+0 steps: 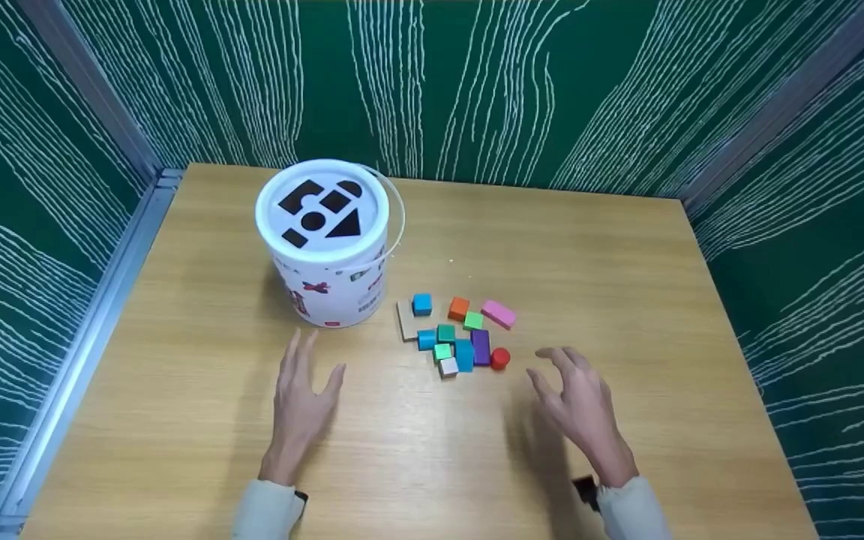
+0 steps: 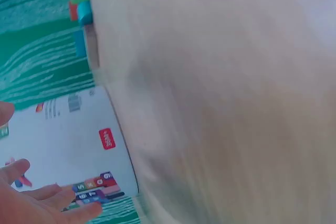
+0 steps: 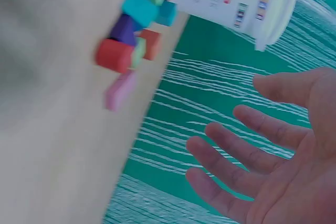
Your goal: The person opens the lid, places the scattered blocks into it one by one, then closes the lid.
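Note:
My left hand point(image 1: 301, 409) hovers over the table just in front of a white bucket point(image 1: 331, 292), its fingers spread and holding nothing. To the right of the blocks is my right hand point(image 1: 574, 401), also empty with fingers loosely extended. Between them lies a loose cluster of coloured blocks, among them a red cylinder point(image 1: 500, 358), a purple block point(image 1: 481, 348), a pink block point(image 1: 499, 313), an orange cube point(image 1: 459, 308) and a blue cube point(image 1: 422, 304). The red cylinder point(image 3: 114, 55) is nearest to the right hand. On the bucket sits a white lid point(image 1: 271, 214) with several shaped holes.
The wooden table point(image 1: 589, 255) is bounded by green panels point(image 1: 447, 90) with white wavy lines. A thin handle point(image 1: 400, 217) hangs at the bucket's right side. A pale flat block point(image 1: 406, 321) lies near the bucket's base.

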A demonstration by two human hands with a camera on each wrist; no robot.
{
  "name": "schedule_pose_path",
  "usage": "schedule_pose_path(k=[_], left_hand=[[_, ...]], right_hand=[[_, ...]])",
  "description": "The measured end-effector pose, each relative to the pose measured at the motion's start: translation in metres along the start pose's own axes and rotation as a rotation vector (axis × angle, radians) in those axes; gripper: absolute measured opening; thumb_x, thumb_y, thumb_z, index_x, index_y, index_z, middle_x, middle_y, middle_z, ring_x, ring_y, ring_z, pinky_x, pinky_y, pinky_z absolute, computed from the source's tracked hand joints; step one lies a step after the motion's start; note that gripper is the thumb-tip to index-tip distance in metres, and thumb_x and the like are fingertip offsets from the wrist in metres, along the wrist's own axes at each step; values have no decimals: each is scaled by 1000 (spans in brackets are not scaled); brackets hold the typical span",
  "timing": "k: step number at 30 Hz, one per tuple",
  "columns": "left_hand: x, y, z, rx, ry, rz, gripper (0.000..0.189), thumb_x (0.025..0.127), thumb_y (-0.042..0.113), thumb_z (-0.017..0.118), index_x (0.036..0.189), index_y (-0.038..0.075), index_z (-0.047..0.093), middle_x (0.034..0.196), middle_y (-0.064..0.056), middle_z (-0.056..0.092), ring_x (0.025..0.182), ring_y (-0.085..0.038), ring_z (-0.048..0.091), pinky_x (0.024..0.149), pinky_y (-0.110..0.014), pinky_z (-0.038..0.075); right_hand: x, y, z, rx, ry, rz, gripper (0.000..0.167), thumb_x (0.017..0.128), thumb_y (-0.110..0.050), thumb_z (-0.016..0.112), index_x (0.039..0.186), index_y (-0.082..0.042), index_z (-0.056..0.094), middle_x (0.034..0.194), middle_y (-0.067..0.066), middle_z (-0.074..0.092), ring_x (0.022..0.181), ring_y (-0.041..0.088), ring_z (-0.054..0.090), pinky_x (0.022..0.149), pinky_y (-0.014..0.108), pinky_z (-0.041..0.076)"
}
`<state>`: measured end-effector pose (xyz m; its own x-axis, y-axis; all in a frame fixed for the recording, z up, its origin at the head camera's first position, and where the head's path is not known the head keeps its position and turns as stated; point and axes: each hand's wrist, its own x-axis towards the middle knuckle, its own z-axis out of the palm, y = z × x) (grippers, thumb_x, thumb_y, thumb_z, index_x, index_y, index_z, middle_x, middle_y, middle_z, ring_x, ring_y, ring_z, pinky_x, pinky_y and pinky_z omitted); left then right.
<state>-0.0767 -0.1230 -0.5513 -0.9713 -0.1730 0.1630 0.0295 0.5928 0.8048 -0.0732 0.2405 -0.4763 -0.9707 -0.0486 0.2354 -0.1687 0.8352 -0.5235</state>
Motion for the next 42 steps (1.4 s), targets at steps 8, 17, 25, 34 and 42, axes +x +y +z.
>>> schedule_pose_path(k=[8, 17, 25, 34, 42], left_hand=[[27, -1, -8, -126, 70, -3, 70, 85, 29, 70, 144, 14, 36, 152, -12, 27, 138, -32, 25, 106, -57, 26], [65, 2, -6, -178, 64, -77, 88, 81, 36, 73, 150, 16, 22, 154, -5, 23, 141, -22, 19, 113, -45, 18], [87, -3, -1, -222, -9, -167, 103, 77, 48, 73, 152, 28, 5, 158, 0, 10, 143, -20, 10, 114, -46, 14], [92, -13, 8, -240, -15, -176, 106, 79, 46, 72, 152, 29, -3, 158, -2, 8, 143, -21, 8, 114, -46, 12], [89, -17, 6, -237, 11, -149, 111, 76, 48, 75, 150, 36, -6, 157, 0, 8, 143, -21, 11, 114, -44, 14]], right_hand=[[43, -54, -8, 107, 24, -97, 27, 86, -20, 70, 109, -7, 65, 104, 11, 64, 91, 29, 61, 74, 40, 54], [103, -107, 5, 216, 32, -160, 26, 87, -17, 68, 109, -6, 63, 107, 9, 63, 88, 22, 61, 73, 34, 54], [166, -127, 35, 286, -180, 25, 34, 91, -21, 63, 121, -8, 55, 115, 14, 59, 92, 20, 60, 73, 29, 54], [193, -141, 69, 466, -330, 207, 55, 95, -29, 56, 140, -7, 34, 110, 10, 56, 93, 19, 57, 75, 32, 51], [193, -160, 69, 638, -169, 151, 51, 91, -12, 60, 136, 3, 41, 90, 13, 61, 76, 21, 60, 62, 27, 49]])
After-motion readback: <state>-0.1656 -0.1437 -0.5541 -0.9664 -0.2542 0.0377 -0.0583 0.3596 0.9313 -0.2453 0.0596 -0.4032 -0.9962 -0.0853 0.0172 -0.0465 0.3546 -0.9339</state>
